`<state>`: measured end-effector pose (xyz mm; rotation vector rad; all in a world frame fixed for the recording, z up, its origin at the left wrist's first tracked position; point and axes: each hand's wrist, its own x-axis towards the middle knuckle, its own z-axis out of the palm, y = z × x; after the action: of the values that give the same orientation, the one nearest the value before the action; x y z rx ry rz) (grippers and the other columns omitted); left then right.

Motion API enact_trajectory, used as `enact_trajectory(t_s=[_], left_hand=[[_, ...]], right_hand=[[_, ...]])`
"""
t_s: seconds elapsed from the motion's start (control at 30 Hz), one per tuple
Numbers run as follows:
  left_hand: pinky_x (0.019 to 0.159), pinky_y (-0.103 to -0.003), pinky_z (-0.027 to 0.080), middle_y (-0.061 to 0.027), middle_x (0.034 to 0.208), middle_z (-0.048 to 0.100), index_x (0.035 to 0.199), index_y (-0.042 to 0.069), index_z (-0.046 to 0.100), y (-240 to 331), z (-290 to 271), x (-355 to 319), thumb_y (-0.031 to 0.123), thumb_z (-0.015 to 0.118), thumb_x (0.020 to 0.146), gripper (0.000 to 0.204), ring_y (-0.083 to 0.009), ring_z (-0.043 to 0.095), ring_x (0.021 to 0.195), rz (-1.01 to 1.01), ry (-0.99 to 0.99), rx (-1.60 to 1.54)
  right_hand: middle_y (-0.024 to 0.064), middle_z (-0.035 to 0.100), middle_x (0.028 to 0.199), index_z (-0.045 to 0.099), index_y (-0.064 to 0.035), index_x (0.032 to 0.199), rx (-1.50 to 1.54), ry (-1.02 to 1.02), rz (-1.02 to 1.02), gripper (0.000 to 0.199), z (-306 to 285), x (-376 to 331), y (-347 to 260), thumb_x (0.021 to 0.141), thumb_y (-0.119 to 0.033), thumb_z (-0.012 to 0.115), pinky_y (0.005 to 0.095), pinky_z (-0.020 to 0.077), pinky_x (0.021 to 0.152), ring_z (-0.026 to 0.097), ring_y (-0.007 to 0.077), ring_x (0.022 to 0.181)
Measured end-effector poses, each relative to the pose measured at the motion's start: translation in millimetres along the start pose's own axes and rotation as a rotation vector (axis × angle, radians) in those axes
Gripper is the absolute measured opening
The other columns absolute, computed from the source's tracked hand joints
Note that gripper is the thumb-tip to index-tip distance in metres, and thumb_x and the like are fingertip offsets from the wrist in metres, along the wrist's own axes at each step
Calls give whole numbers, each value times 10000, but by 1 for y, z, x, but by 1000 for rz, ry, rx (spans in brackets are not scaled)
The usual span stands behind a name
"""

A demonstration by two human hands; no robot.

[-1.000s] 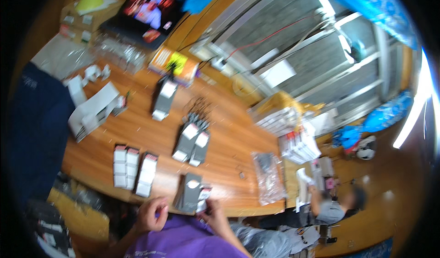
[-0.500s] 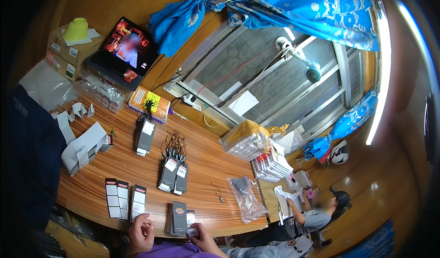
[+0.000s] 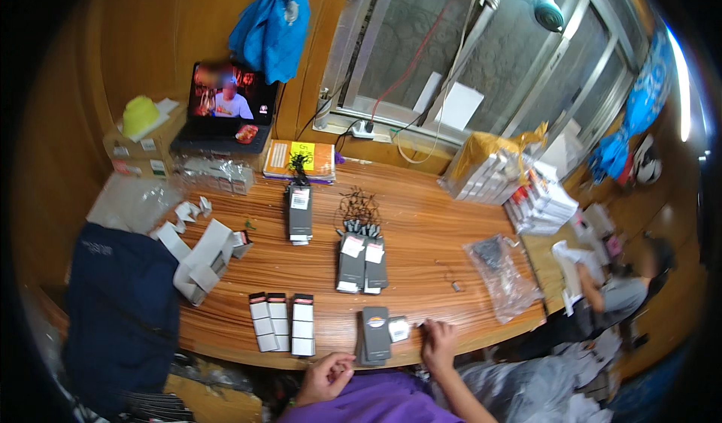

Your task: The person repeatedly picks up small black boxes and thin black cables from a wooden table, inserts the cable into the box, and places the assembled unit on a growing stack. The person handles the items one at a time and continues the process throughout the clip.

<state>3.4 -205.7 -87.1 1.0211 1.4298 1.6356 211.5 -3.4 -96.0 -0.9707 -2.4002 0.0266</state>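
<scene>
A stack of grey hang tags (image 3: 375, 339) lies at the table's near edge. My left hand (image 3: 327, 378) rests just left of it, fingers loosely curled and apart, with nothing visible in them. Right of the stack is a small tag with a white label (image 3: 399, 328). Farther right, my right hand (image 3: 439, 344) is on the tabletop, its fingertips closed at a small dark thing (image 3: 421, 326) too small to name. White-panelled tags with black tops (image 3: 303, 325) lie in strips to the left. Beyond them are bundles of grey tags (image 3: 351, 263) with dark cords.
Another corded tag bundle (image 3: 299, 212) lies farther back. A clear plastic bag (image 3: 502, 276) is at the right, with wrapped white stacks (image 3: 481, 171) behind it. A laptop (image 3: 226, 111), boxes (image 3: 139, 152) and an opened white carton (image 3: 207, 261) stand left. Another person (image 3: 628, 291) works at the right.
The view has levelled and swung left. My right hand has moved off the white-labelled tag beside the stack, to the right. My left hand is now nearer the grey stack.
</scene>
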Motion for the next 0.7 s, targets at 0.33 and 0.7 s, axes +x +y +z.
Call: enact_trajectory(t_s=[0.33, 0.7], left_hand=[[624, -160, 412, -45, 895, 566, 1146, -13, 509, -7, -7, -3, 23, 563, 847, 307, -41, 496, 720, -136, -182, -187], [786, -206, 395, -68, 1110, 505, 1276, 29, 403, 4, -18, 11, 101, 522, 887, 413, -72, 476, 878, -363, -525, -218]], right_hand=[[186, 503, 841, 469, -4, 935, 298, 247, 169, 304, 10, -9, 0, 642, 74, 450, 422, 406, 712, 492, 362, 774], [132, 559, 916, 581, -50, 1026, 153, 218, 87, 332, 1, 0, -5, 707, 19, 519, 389, 400, 746, 520, 316, 850]])
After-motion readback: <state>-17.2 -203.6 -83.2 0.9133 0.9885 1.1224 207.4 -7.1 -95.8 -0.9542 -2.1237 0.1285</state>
